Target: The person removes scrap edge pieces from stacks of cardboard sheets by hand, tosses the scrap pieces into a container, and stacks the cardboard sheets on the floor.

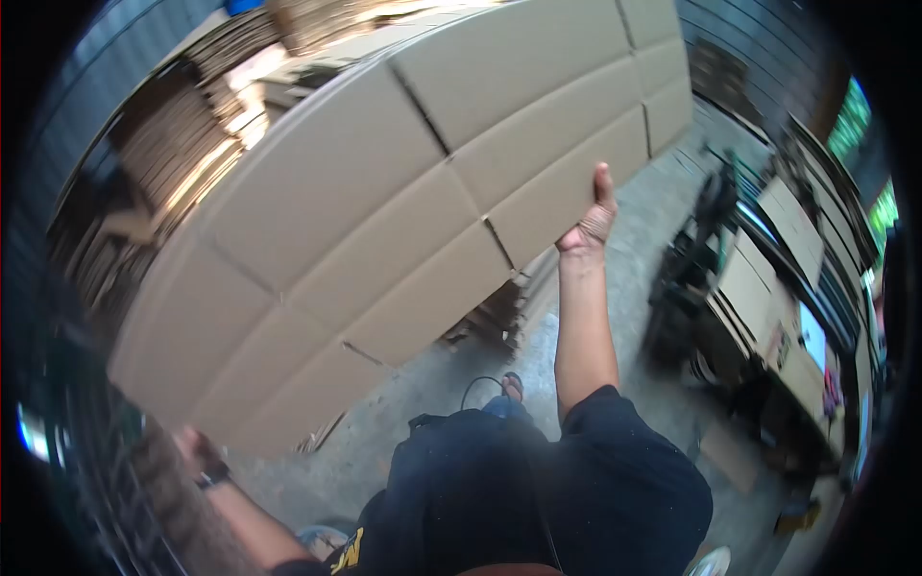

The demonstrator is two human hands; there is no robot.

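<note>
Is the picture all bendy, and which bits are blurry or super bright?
In the head view, yes: the cardboard sheet looks bowed; the left hand is smeary; bright glare streaks the cardboard stacks at upper left.

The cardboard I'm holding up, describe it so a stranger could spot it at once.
Above the grey floor, find the left hand low on the left and right hand higher up. The broad tan cardboard reaches from one past the other. Unlike the brown stacks behind, it is held up, its creased, slotted face showing.
</note>
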